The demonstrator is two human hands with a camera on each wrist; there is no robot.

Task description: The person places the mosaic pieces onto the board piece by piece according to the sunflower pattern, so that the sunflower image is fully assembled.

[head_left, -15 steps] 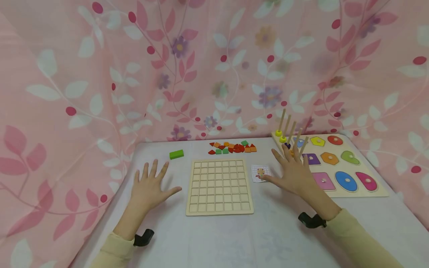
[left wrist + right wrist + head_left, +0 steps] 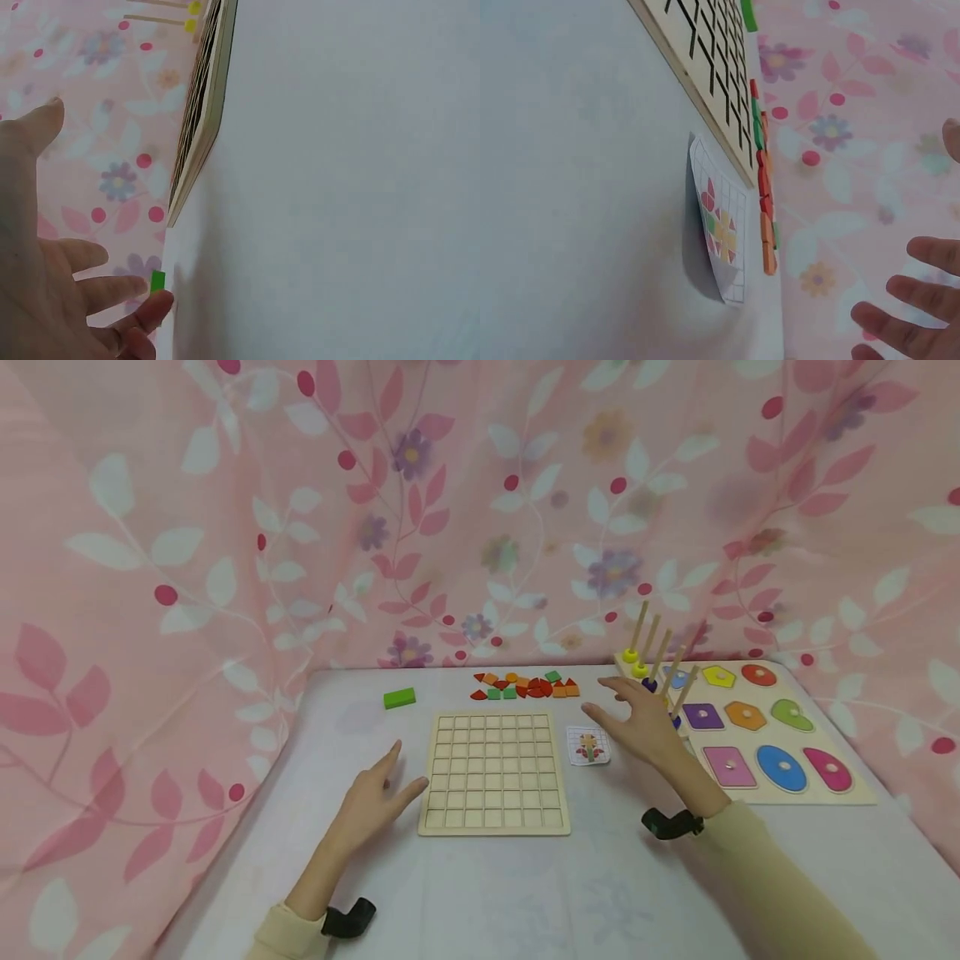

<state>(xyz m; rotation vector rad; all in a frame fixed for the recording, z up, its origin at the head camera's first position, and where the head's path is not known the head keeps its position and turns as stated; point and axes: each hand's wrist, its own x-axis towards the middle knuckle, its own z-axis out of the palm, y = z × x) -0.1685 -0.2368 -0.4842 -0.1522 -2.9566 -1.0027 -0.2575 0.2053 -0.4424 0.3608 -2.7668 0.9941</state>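
Observation:
My left hand (image 2: 371,802) hovers at the left edge of a pale wooden grid board (image 2: 495,766), thumb and index finger extended and nothing held. In the left wrist view its fingers are spread and relaxed, with the board's edge beyond. Over on the right, my right hand (image 2: 637,718) is raised near a pattern card (image 2: 588,745) and in front of the peg stand, holding nothing. The card, printed with a flower-like figure on a grid, lies beside the board with a lifted edge in the right wrist view. All the board's visible cells are bare.
Behind the board lie small red, orange and green shape pieces (image 2: 536,687). A green block (image 2: 399,698) sits at the back left. At right are a stand with upright pegs (image 2: 651,647) and beads, and a knobbed shape puzzle (image 2: 750,739). A floral curtain (image 2: 480,510) hangs behind.
My left hand has moved right toward the board, its fingers less spread. My right hand has drawn its fingers closer together and uncovered the card. The view has shifted slightly.

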